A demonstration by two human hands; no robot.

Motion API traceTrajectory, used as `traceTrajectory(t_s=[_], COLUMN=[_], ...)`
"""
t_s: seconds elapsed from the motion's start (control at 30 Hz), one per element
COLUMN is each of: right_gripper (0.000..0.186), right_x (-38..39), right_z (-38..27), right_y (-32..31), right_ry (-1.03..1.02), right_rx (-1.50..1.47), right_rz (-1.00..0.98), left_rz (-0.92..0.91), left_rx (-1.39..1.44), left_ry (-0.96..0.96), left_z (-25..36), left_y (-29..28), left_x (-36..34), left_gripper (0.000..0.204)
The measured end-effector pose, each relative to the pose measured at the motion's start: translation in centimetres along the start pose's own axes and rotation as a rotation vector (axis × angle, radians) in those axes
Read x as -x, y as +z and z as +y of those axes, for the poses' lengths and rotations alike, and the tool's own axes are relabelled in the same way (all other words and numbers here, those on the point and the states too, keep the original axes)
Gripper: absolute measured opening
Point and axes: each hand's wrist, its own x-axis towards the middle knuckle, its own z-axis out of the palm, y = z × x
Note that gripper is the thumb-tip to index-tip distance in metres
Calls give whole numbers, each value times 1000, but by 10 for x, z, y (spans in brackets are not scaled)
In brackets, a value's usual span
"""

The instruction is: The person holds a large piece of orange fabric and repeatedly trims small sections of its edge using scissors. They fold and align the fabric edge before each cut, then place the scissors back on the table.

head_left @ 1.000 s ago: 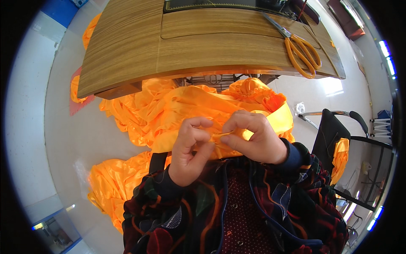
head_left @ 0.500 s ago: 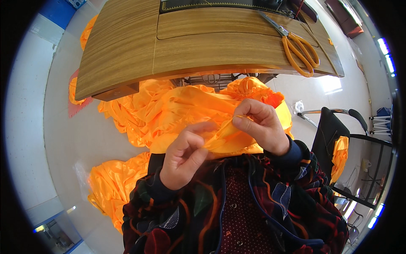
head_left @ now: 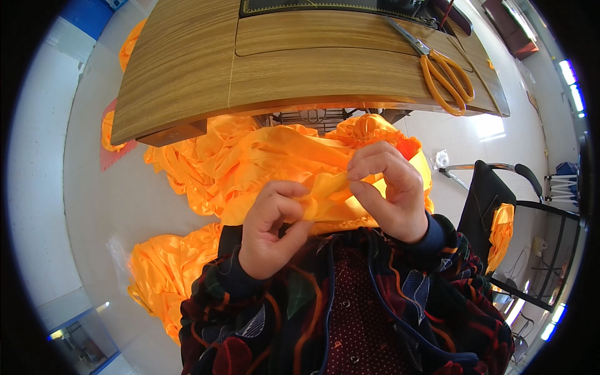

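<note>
Glossy orange fabric [head_left: 262, 159] lies bunched in a large heap across my lap and down under the table's front. My left hand [head_left: 269, 234] is curled at the fabric's near part, its fingertips closed on a fold. My right hand [head_left: 390, 194], higher and to the right, holds a raised fold of the same cloth at its fingertips. The short length of cloth between the two hands is creased. Large scissors with orange handles [head_left: 447, 81] lie on the right of the wooden table [head_left: 169, 75], beyond both hands.
A black sewing machine bed [head_left: 337, 6] is set at the table's back. A black chair [head_left: 475, 219] with orange cloth over it stands at right. More orange cloth [head_left: 169, 281] lies at lower left, and a red sheet [head_left: 109, 159] is on the floor at left.
My right hand has risen and shifted right, lifting a fold, and its fingers are a little straighter now. My left hand has moved slightly left. The cloth between them is more drawn out.
</note>
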Motion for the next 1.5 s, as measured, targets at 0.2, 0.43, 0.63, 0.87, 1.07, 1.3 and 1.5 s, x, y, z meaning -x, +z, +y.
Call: traceTrajectory(t_s=[0.2,0.43,0.63,0.87,1.07,1.3,1.5], right_gripper=[20,27,25,23,26,23,23], right_x=[-3,-10,-9,-6,-9,-7,-5], right_z=[-5,-2,-2,-4,1,3,-4], right_y=[8,17,19,12,19,14,9], right_ry=[-126,-339,-326,-232,-405,-265,-212], right_rx=[114,399,372,294,501,331,287], right_rz=[-22,-105,-103,-46,-152,-56,-52], left_rz=[25,-15,-12,7,-8,-17,-9], left_rx=[-117,-223,-237,-242,-237,-276,-256], left_ry=[18,57,45,43,38,62,42], left_z=[1,1,1,1,0,0,-1], left_y=[2,1,1,1,3,2,3], left_x=[-2,-3,-3,-4,-4,-4,-3], left_gripper=[17,17,17,16,15,16,16])
